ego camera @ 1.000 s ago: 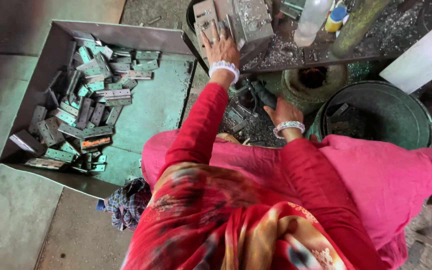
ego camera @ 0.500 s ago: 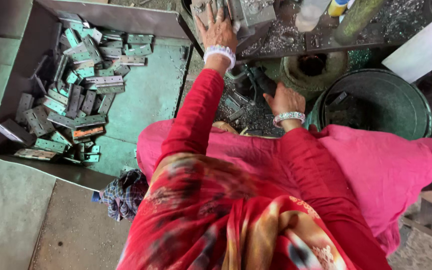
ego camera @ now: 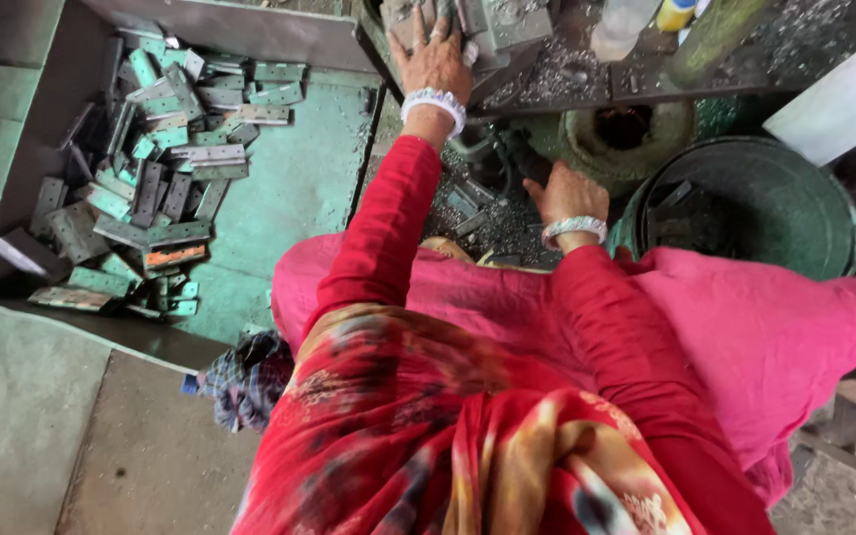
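My left hand lies flat, fingers spread, on a grey metal piece on the machine bed at the top. Lower down, my right hand reaches under the bed edge into a heap of dark metal parts and shavings. Its fingers are hidden among them, so I cannot tell what it grips. Both wrists carry white bangles, and the sleeves are red.
A large metal tray on the left holds several flat green-grey hinge plates. A green bucket with a few parts stands at the right. A plastic bottle sits on the bed. A checked rag lies on the floor.
The view has tilted, so everything sits higher in frame. My left hand stays on the metal piece; my right hand stays in the heap of parts.
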